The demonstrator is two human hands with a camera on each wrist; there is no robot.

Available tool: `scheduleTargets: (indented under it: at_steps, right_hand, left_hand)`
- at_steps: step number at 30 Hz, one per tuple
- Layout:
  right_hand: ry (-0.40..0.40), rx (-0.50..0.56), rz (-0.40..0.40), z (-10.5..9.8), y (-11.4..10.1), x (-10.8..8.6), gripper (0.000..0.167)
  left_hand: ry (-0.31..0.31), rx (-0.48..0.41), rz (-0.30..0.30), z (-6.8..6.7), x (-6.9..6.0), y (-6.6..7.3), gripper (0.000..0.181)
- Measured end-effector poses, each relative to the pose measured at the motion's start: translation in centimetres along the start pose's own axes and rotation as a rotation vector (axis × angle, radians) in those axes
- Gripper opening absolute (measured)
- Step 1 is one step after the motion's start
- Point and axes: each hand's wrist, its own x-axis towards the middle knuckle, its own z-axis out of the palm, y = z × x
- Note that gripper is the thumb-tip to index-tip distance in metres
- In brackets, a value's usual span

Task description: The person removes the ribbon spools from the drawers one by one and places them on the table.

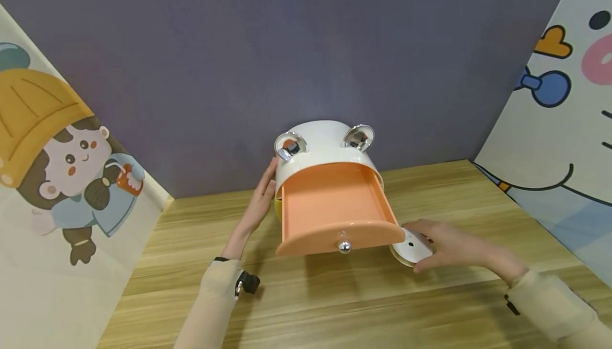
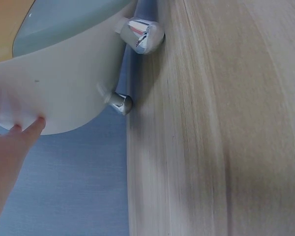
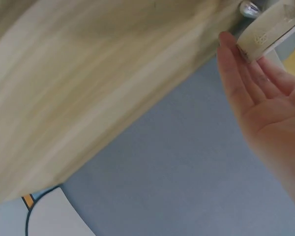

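Observation:
A white rounded drawer box (image 1: 321, 139) with two silver-rimmed ear shapes stands against the back wall. Its orange drawer (image 1: 334, 200) is pulled out and has a silver knob (image 1: 344, 246). Along the box's left side lies my left hand (image 1: 260, 200), and in the left wrist view its straight fingertips touch the pale side wall (image 2: 54, 93). My right hand (image 1: 447, 245) grips a white round disc (image 1: 412, 248) between thumb and fingers, beside the drawer's right front corner. The disc has a small dark dot on top; its cream edge (image 3: 265, 37) bears a faint embossed mark.
Silver ball feet (image 2: 142, 37) carry the box on the wood-grain table (image 1: 363, 306). A grey-purple wall (image 1: 287, 46) rises behind it. Cartoon-printed panels (image 1: 48, 285) close off the left and right sides.

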Motion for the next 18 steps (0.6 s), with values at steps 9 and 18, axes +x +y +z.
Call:
scheduleTargets:
  at_steps: [9, 18]
  right_hand:
    - [-0.025, 0.069, 0.072, 1.4, 0.4, -0.2, 0.082]
    - [0.005, 0.092, 0.118, 2.7, 0.8, -0.3, 0.086]
  left_hand:
    - [-0.001, -0.029, -0.011, 0.1, -0.1, -0.1, 0.053]
    - [0.010, -0.014, 0.011, 0.0, -0.1, -0.3, 0.052]
